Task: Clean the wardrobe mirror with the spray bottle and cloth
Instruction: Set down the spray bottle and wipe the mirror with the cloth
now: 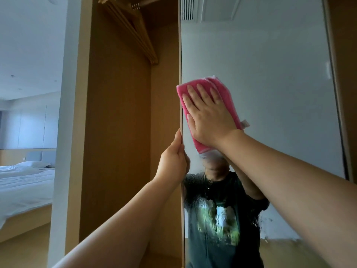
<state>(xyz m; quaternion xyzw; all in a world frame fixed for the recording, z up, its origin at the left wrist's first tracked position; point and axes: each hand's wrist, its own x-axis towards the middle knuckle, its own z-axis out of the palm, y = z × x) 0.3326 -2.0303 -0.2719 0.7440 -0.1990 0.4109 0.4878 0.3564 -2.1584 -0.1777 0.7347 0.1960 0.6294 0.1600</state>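
Right hand: the right hand (pixel 209 115) lies flat on a pink cloth (pixel 207 111), fingers (pixel 201 93) spread and straight, pressing it against the glass near the door's left edge. The open palm likely spreads pressure so the cloth wipes a wide band.
Left hand: the left hand (pixel 173 157) grips the mirror door's left edge (pixel 181 113), fingers wrapped round behind it and thumb up along the front. This probably steadies the door so it does not swing under the push.
Cloth: folded into a pad, touching the mirror, partly covered by the hand.
Mirror: the mirror (pixel 270 93) is tall and fills the right of the view. Its upper part looks clear. Below the cloth, droplets and streaks of wet spray (pixel 195 190) cling to the glass, so the lower area seems not yet wiped.
Spray bottle: not in view.
Reflection: a person in a dark printed T-shirt, arm raised to the cloth.
Wardrobe: the wardrobe (pixel 116 132) stands open on the left, pale wood inside, with wooden hangers (pixel 133 29) on a rail at the top.
Room: beyond the wardrobe, a bed (pixel 25 182) with white bedding, pale walls, soft daylight.
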